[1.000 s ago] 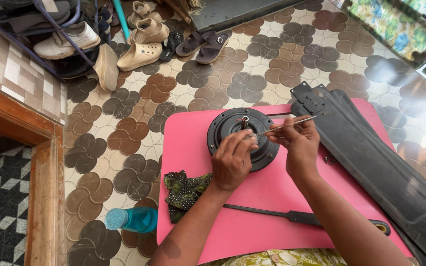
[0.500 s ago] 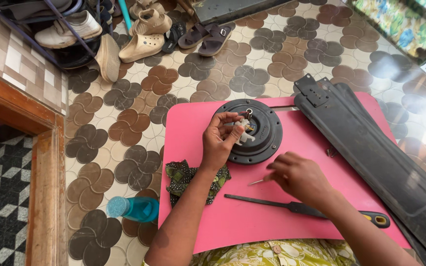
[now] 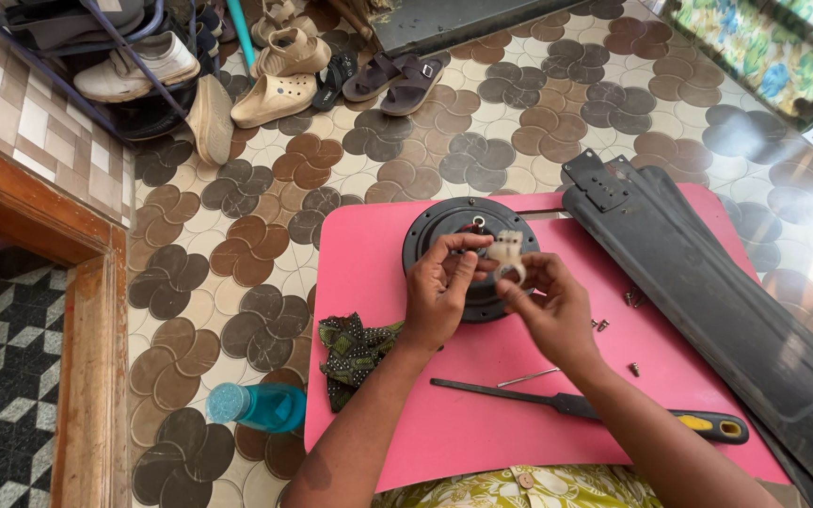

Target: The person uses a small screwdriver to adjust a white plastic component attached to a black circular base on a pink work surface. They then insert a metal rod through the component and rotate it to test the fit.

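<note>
Both our hands, the left hand (image 3: 439,296) and the right hand (image 3: 543,299), pinch a small white part (image 3: 507,254) just above the round black motor (image 3: 470,256) on the pink table (image 3: 406,423), where a loose grip could drop it among the screws (image 3: 613,325).

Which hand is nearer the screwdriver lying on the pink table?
Right. The right hand is above the screwdriver; the left hand is farther off, up-left, over the black round motor housing.

Light: bright daylight, strongest at my upper right.
Glare: pale sheen on the floor tiles (image 3: 792,235) there.
Shadows: soft beneath my forearms.
Focus: sharp centrally.
Edges: bowed by wide lens.
</note>
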